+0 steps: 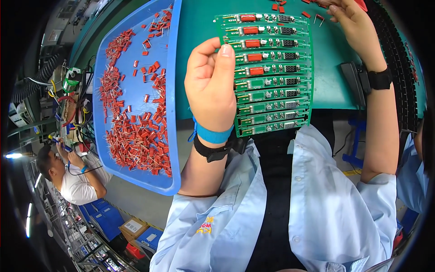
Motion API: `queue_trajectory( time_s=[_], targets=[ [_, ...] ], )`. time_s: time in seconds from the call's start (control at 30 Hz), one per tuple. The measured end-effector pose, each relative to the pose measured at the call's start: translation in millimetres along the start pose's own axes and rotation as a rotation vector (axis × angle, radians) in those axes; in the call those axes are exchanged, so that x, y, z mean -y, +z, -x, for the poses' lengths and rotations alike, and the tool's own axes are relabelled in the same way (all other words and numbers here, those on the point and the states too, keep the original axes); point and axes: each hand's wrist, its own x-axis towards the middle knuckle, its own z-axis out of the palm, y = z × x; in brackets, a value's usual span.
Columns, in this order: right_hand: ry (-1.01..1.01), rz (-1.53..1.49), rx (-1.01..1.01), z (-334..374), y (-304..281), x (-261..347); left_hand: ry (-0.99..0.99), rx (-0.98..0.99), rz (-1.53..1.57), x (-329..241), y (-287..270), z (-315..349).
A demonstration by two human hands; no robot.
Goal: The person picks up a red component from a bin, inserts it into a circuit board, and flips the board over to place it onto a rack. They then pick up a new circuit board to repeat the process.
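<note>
A panel of joined green circuit boards (272, 95) lies on the green mat in front of me, its lower edge close to my body. Red capacitors (254, 57) sit in the upper rows; the lower rows show bare green at that spot. At the panel's left edge is my left hand (210, 84), thumb and forefinger closed together; what they pinch is too small to make out. My right hand (355, 22) is at the far right, its bent fingertips among loose red capacitors (319, 18) on the mat. Whatever those fingertips hold is not clear.
Left of the panel stands a blue tray (171, 90) with many loose red capacitors. A black device (353, 84) is at the mat's right, beside a black ribbed track (393, 45). Another person (77, 177) works at the far left, near blue bins (106, 222).
</note>
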Motion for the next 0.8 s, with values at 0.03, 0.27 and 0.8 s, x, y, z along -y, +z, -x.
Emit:
queue_trajectory(
  time_s=[0.03, 0.27, 0.8],
  targets=[
    [-0.042, -0.062, -0.019, 0.1, -0.4, -1.3, -0.005, 0.003, 0.013, -0.1, 0.6, 0.1],
    [0.013, 0.052, -0.064, 3.5, 3.4, 14.1, -0.017, 0.009, 0.058, -1.9, 1.7, 1.3],
    [-0.161, 0.109, 0.153, -20.9, -16.2, -55.6, -0.011, 0.020, 0.093, -1.0, 2.0, 0.7]
  ],
)
